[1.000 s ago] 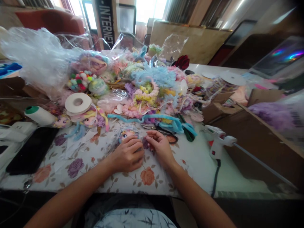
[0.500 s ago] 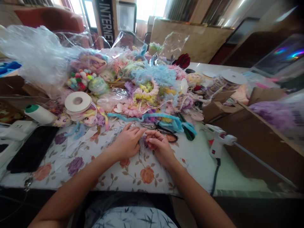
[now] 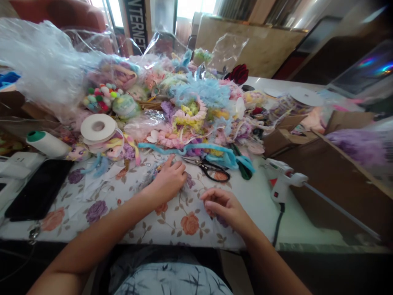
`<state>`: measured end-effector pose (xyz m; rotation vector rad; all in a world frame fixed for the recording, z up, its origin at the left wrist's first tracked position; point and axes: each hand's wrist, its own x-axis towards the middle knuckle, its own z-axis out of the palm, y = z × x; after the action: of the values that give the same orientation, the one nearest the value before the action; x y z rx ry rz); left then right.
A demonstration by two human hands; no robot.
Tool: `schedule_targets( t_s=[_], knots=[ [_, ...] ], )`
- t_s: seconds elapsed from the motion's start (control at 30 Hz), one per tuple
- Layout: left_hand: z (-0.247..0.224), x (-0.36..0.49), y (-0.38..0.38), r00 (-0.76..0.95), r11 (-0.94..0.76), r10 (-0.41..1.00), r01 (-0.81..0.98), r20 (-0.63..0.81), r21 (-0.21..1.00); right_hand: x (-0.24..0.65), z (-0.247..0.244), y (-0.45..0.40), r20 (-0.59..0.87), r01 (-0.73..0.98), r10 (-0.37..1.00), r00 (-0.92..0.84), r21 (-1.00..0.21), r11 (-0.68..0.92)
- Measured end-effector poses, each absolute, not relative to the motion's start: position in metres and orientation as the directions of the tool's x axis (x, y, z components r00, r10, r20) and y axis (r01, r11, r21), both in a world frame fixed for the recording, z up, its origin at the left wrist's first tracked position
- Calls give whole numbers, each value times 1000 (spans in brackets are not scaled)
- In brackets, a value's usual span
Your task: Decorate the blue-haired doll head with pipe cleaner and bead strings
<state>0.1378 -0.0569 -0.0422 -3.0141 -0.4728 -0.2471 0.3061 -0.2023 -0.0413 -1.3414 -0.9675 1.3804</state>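
- Centrally, the left hand (image 3: pixel 170 180) lay palm down on the floral surface (image 3: pixel 184 223), fingers loosely extended and released, closed around nothing.
- Its heel covered a small pale-blue fuzzy piece (image 3: pixel 149 177). Only the edge of that piece showed, so its kind could not be determined.
- The left fingertips pointed toward the scissors (image 3: pixel 211 170), which lay just beyond them, near but not touched.
- The right hand (image 3: pixel 225 207) hovered low over the surface nearer the body, well apart from the left hand. Its fingers were curled inward toward the thumb. Whether they pinched a small item could not be told.
- Judged step: positioning. 1 hand steadied the piece on the surface while the other stood clear of it.
- The next move would call for the right hand to come back to the piece, or to take up a tool, with the left hand holding the piece flat.
- Tools in reach: the scissors, and the white glue gun (image 3: pixel 282 180) on its stand to the right, cord trailing toward the surface edge.
- A blue chenille strand (image 3: pixel 196 149) lay across the surface behind the scissors, with a heap of pastel trims (image 3: pixel 190 110) beyond.
- A white ribbon spool (image 3: pixel 98 128) and a black phone (image 3: pixel 38 190) lay to the left.
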Motion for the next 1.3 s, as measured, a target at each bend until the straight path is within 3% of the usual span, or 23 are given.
schedule_targets(
  t_s=[0.17, 0.27, 0.37, 0.47, 0.57, 0.63, 0.7, 0.8, 0.87, 1.03, 1.3],
  knots=[
    [-49, 145, -71, 962, -960, 191, 224, 193, -167, 321, -31, -215, -371, 75, 921, -121, -928, -365],
    [-51, 143, -81, 969, -981, 114, 145, 217, -128, 336, -35, -212, -323, 71, 945, 54, -943, -327],
    [-53, 140, -92, 962, -995, 60, 80, 266, -63, 344, -42, -202, -156, 109, 949, 275, -975, -192],
    [-53, 141, -105, 958, -998, 5, -15, 286, 66, 341, -47, -188, -72, 173, 939, 337, -975, -137],
    [-41, 140, -114, 959, -914, -28, -138, 281, 382, 330, -46, -174, -64, 245, 945, 320, -958, -148],
    [-28, 133, -114, 947, -791, 57, -151, 317, 593, 323, -44, -165, -46, 286, 948, 313, -948, -141],
    [-17, 119, -105, 894, -730, 244, -84, 375, 678, 317, -44, -156, -23, 307, 952, 305, -944, -120],
    [-16, 87, -81, 663, -727, 604, 230, 443, 647, 311, -47, -143, -8, 317, 970, 244, -944, -87],
    [-25, 67, -65, 552, -653, 744, 483, 375, 584, 307, -50, -135, -28, 305, 982, 188, -949, -85],
    [-50, 53, -47, 610, -568, 777, 577, 152, 587, 294, -52, -127, -104, 183, 990, 100, -976, -121],
    [-50, 60, -19, 693, -670, 691, 504, 207, 545, 266, -39, -131, -99, 144, 992, 75, -984, -109]
  ],
)
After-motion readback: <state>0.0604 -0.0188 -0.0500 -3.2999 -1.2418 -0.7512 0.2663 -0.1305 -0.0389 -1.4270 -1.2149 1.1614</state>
